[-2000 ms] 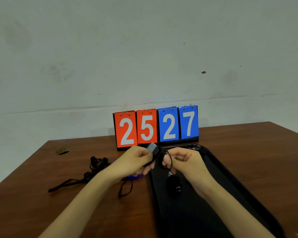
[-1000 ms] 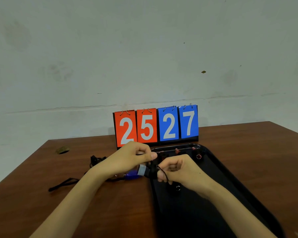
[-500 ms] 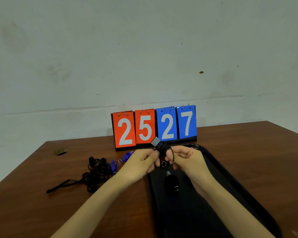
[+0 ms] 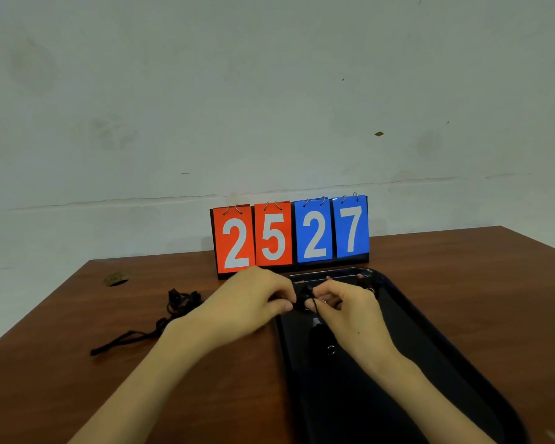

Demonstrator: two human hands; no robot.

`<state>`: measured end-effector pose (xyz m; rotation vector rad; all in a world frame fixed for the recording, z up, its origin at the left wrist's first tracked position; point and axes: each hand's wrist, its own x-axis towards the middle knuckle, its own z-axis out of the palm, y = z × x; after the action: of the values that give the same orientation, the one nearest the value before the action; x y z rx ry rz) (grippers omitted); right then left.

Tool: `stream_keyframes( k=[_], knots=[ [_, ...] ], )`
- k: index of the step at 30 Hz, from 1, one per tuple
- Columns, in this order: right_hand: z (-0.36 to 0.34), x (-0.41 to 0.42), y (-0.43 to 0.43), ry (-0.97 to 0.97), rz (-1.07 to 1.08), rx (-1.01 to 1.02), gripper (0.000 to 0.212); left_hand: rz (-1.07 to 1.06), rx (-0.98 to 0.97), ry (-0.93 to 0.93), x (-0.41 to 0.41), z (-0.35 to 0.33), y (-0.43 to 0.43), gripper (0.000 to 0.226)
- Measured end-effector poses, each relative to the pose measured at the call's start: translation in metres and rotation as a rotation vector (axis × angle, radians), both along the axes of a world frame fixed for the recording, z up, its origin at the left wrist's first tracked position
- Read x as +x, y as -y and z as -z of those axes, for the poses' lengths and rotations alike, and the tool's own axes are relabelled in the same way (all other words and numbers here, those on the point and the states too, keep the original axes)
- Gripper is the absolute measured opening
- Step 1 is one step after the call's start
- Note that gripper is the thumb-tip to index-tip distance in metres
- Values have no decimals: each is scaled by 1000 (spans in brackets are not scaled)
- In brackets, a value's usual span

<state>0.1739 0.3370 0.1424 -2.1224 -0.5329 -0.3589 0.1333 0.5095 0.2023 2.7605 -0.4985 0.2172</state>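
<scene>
My left hand (image 4: 253,299) and my right hand (image 4: 343,306) meet over the near-left rim of a black tray (image 4: 430,341). Between their fingertips sits a small black whistle (image 4: 302,298) with a thin black cord. The left fingers curl round it and mostly hide it. The right hand pinches the cord and a small metal ring beside the whistle. Another black whistle (image 4: 321,339) with a metal ring lies in the tray just below the hands.
A flip scoreboard (image 4: 290,233) reading 25 and 27 stands at the table's back edge. A tangle of black lanyards (image 4: 173,310) lies left of my hands. Small reddish items (image 4: 361,278) lie at the tray's far end. A round hole (image 4: 116,279) sits far left on the brown table.
The hands lowered from in front of the scoreboard toward the tray. The whistle, which stuck up above the fingers, is now mostly covered by my left hand. The blue whistles are hidden behind my left hand.
</scene>
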Motion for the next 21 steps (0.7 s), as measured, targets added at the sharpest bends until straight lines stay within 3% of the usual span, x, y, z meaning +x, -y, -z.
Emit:
stream_keyframes(
  k=[3, 5, 13, 17, 21],
  knots=[
    [-2, -3, -1, 34, -108, -65, 17, 18, -107, 59, 1, -5, -9, 3],
    [-5, -4, -1, 18, -178, -72, 17, 13, -204, 46, 4, -6, -15, 7],
    [-11, -7, -1, -153, -324, 111, 14, 2, -710, -246, 7, -7, -34, 26],
    [-12, -4, -1, -168, -337, 168, 14, 8, -824, -332, 10, -2, -36, 23],
    [-11, -3, -2, -171, -331, 172, 15, 12, -968, -549, 14, 2, -42, 12]
  ],
)
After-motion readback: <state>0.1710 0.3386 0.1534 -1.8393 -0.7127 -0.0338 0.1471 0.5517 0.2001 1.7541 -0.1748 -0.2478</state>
